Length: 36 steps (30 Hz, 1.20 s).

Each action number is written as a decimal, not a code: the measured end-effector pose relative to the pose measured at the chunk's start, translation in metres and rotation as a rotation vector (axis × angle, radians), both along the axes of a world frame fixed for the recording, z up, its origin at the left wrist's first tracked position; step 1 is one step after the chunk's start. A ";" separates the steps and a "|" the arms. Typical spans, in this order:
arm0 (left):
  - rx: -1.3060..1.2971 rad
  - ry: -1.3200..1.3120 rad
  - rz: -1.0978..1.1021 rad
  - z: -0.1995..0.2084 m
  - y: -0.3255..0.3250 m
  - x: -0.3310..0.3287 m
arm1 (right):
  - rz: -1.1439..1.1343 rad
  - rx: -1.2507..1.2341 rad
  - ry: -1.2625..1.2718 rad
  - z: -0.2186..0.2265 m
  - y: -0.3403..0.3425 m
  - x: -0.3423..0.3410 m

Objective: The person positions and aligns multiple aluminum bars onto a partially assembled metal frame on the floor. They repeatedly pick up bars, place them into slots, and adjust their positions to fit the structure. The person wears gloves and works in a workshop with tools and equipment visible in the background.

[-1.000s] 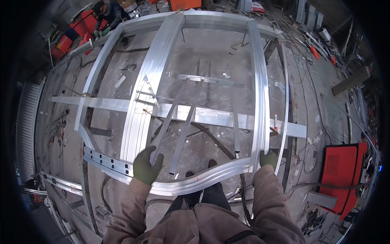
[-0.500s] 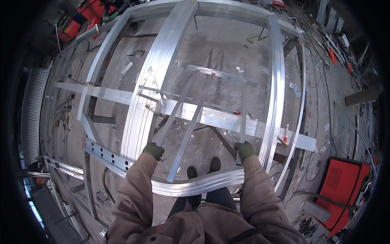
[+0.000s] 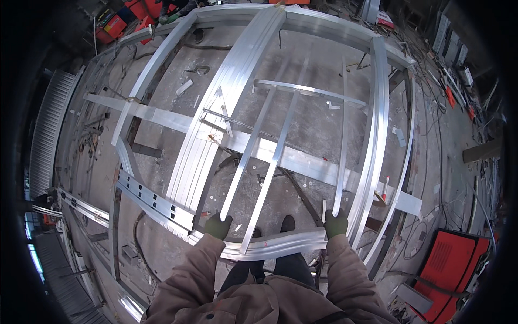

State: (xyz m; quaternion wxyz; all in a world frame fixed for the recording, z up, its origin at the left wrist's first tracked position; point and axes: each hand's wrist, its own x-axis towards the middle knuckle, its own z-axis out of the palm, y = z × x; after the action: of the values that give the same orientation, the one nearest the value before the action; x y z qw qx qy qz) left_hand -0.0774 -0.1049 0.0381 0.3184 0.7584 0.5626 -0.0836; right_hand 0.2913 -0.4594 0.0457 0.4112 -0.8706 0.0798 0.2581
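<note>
I hold a light metal frame made of three long narrow bars and a crossbar [image 3: 310,93]. My gloved left hand [image 3: 218,225] is closed round the near end of its left bar [image 3: 246,157]. Round the near end of the right bar [image 3: 342,140] my gloved right hand [image 3: 336,223] is closed too. The middle bar [image 3: 270,175] is in neither hand, and its near end overlaps the near silvery beam [image 3: 280,246] in view. Below the light frame lies a flat metal strip [image 3: 299,163]. Whether the bars touch it I cannot tell.
A wide ribbed beam [image 3: 197,156] runs away on the left, and another long beam [image 3: 372,146] on the right. A red machine [image 3: 450,272] stands at near right, with cables [image 3: 431,135] along the floor there. A co-worker's gloved hand [image 3: 171,18] shows at far left.
Both hands have come nearer to me with the light frame, whose bars were blurred before. The middle bar's end now overlaps the near beam. My view has shifted slightly.
</note>
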 end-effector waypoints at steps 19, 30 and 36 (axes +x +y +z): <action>-0.085 -0.038 -0.027 0.012 -0.102 -0.266 | -0.101 0.097 -0.143 0.081 -0.104 -0.283; -0.099 -0.017 0.042 0.079 -0.169 -0.380 | -0.128 0.225 -0.130 0.066 -0.176 -0.392; 0.018 0.009 0.230 0.105 -0.258 -0.451 | -0.141 0.305 0.068 0.025 -0.223 -0.444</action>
State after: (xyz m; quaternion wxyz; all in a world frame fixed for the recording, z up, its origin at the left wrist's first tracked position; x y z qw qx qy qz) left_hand -0.5285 -0.3629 0.1435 0.3166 0.6912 0.6481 -0.0445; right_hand -0.1524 -0.6827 0.0711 0.5527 -0.7812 0.1146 0.2668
